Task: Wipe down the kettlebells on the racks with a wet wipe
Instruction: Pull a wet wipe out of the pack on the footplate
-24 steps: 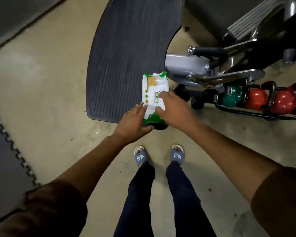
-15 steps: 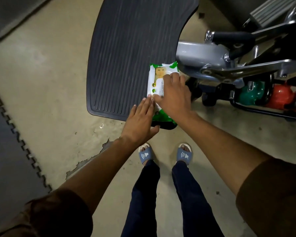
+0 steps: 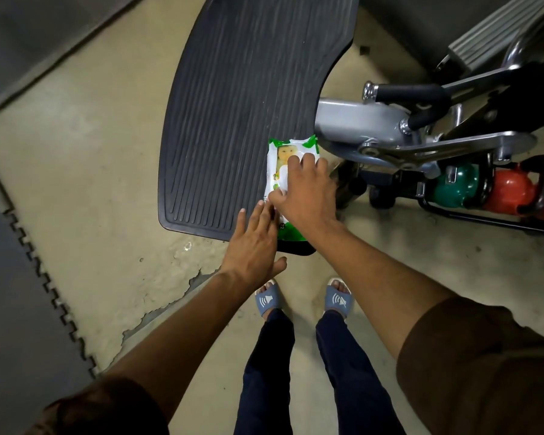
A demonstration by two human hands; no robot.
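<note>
My right hand (image 3: pixel 305 196) clutches the wipe pack (image 3: pixel 280 164), left hand (image 3: pixel 252 246) flat at seven o'clock; that one-sided grip could drop it.

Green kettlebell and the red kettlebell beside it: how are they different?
The green kettlebell is green; the red kettlebell is red. The green kettlebell sits at the end of the rack; the red kettlebell is next in line. The machine's grey arm overlaps the top of the green kettlebell, while the red kettlebell shows more clearly. Both are round, shiny and sit in the same black rack.
</note>
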